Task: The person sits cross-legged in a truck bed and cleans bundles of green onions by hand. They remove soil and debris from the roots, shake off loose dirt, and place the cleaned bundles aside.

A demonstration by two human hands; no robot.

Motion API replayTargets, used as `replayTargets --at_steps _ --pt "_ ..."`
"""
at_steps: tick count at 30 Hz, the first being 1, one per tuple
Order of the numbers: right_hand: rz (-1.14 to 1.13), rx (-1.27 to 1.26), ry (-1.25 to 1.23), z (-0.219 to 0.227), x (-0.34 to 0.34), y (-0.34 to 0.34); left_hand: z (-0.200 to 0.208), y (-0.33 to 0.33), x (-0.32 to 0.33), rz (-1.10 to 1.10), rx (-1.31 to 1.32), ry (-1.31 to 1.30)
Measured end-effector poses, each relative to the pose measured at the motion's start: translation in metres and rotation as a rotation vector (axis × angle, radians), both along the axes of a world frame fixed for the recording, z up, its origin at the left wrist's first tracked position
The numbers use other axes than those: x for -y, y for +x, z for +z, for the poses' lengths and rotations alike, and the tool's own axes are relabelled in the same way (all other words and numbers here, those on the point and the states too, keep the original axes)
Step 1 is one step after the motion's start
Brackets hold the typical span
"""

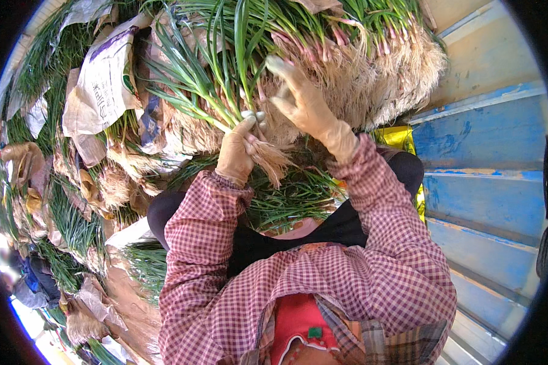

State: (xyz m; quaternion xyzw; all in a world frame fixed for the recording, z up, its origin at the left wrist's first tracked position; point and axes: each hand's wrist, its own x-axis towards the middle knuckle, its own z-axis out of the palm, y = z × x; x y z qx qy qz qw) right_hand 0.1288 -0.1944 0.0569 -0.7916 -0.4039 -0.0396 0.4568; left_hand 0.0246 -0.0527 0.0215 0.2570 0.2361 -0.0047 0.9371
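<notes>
A small bunch of green garlic (pixel 225 111) is held in my left hand (pixel 236 152), whose gloved fingers wrap round the pale stems. Its leaves fan up and to the left, while the stringy roots hang out at the lower right of my fist. My right hand (pixel 313 109), also in a pale glove, is raised just to the right of the bunch. Its thumb and forefinger are apart with nothing visible between them. Behind both hands rises a big heap of green garlic (pixel 402 67), with pinkish stems and thick beige roots facing me.
More bundles of greens (pixel 73 210) and a printed white sack (pixel 106 85) lie along the left. Loose leaves (pixel 289 201) spread below my hands, between my knees. A ribbed blue metal wall (pixel 481 146) stands at the right, near a yellow bag (pixel 396 139).
</notes>
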Motion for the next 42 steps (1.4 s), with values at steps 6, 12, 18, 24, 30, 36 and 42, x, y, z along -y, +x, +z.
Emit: replayTargets --at_steps 6,12,18,24,30,36,42 --pt "0.217 -0.481 -0.008 -0.006 -0.028 -0.012 0.004 -0.006 0.001 -0.065 0.121 -0.116" --pt "-0.092 -0.206 0.112 -0.017 -0.012 -0.028 0.004 -0.008 0.008 -0.129 0.327 -0.421" --pt "-0.218 -0.789 0.707 -0.057 0.017 -0.004 0.043 -0.014 0.014 -0.082 0.608 -0.528" --pt "0.025 -0.124 -0.333 -0.043 0.050 0.021 0.067 -0.013 -0.012 0.072 0.484 -0.306" --pt "-0.647 0.110 -0.623 0.027 0.041 0.134 0.026 -0.008 0.001 -0.124 0.497 -0.490" --pt "-0.211 -0.590 -0.013 0.050 0.050 0.044 0.023 -0.005 -0.009 0.044 0.351 -0.229" --pt "0.016 -1.049 0.420 -0.025 0.077 -0.029 0.015 -0.008 -0.002 -0.031 0.351 -0.223"
